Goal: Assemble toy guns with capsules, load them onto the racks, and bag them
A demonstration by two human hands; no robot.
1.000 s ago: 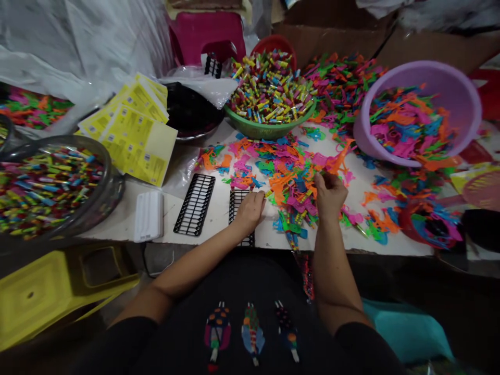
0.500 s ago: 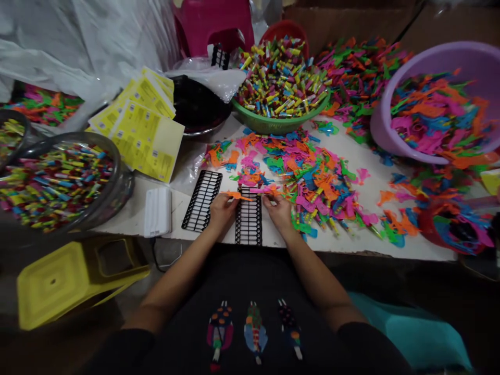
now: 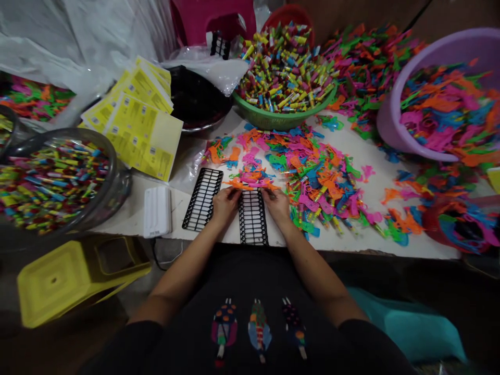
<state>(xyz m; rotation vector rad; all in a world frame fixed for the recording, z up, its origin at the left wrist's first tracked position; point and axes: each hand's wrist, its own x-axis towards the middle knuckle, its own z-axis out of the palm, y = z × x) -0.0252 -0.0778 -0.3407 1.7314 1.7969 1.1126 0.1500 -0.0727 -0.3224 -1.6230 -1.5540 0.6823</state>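
My left hand and my right hand sit on either side of the top end of a black plastic rack. Fingers of both are pinched close together near orange and pink plastic pieces at that end. Which piece each hand grips is too small to make out. A second black rack lies tilted just left of my left hand. Beyond and to the right of my hands spreads a pile of colourful plastic pieces, some with small filled tubes.
A green basin of tubes stands behind the pile, a purple tub at the right. Yellow printed sheets, a white box and a clear bowl are at the left. A yellow stool stands below.
Both hands have moved slightly up to the rack's top end, and the orange and pink pieces there now overlap. The near rack has shifted slightly right. The head view has moved a little.
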